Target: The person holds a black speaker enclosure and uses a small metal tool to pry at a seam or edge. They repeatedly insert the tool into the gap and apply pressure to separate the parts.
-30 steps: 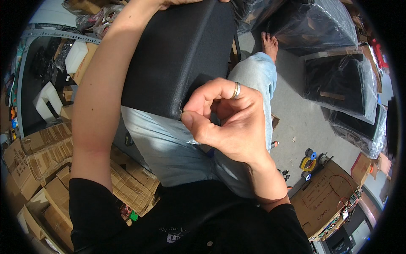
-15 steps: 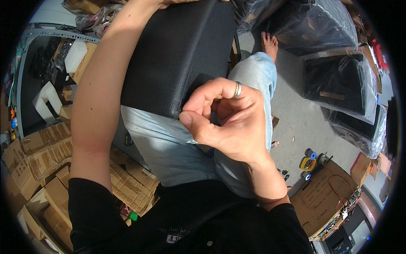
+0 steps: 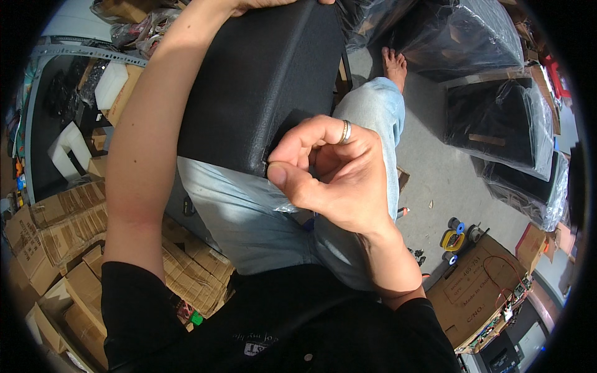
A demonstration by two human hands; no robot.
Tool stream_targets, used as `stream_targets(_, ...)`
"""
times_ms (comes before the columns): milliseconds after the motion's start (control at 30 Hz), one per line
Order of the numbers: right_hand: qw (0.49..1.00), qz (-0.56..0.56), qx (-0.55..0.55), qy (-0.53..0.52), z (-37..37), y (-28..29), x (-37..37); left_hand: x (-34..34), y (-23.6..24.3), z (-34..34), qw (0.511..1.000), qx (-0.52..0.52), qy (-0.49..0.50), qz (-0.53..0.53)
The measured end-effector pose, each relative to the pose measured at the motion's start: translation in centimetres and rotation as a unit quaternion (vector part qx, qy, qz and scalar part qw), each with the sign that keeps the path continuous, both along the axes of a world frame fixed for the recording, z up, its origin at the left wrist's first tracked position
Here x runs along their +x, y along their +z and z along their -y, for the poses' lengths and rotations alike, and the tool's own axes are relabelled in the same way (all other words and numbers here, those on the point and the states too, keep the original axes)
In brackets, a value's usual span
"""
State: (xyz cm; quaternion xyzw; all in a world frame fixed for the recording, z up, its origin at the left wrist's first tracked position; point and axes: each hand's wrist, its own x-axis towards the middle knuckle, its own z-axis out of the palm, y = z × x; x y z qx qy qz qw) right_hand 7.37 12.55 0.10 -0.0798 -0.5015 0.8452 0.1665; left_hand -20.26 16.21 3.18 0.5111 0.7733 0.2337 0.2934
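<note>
A black box with a grained, leather-like surface (image 3: 239,93) rests across my lap on light blue jeans, its near corner towards me. My left hand (image 3: 264,4) is at the box's far end, cut off by the upper picture edge; a fingertip shows over the far edge, so it holds the box. At the near corner my right hand (image 3: 339,168), with a ring on one finger, pinches thumb and forefinger together right beside the edge. What lies between those fingertips is too small to tell. A piece of clear plastic film (image 3: 280,200) hangs under the corner.
Flattened cardboard (image 3: 59,214) lies at the left by a metal frame (image 3: 93,50). More black boxes in clear plastic (image 3: 494,124) stand at the right. Wire spools (image 3: 453,239) and a brown carton (image 3: 469,292) with circuit boards beside it are at the lower right.
My right hand's pinched fingertips have shifted slightly to the right, away from the box's corner, where a small pale spot now shows. The left hand and box have barely moved.
</note>
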Motion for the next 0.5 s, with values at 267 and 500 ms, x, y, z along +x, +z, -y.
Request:
stream_targets(267,1.0,0.017,-0.017,-0.003,0.4,0.6,-0.2,0.2,0.4,0.4,1.0,-0.011,0.013,0.007)
stream_targets(500,1.0,0.015,0.002,0.01,0.5,0.5,-0.2,0.1,1.2,1.1,1.0,-0.011,0.013,-0.007)
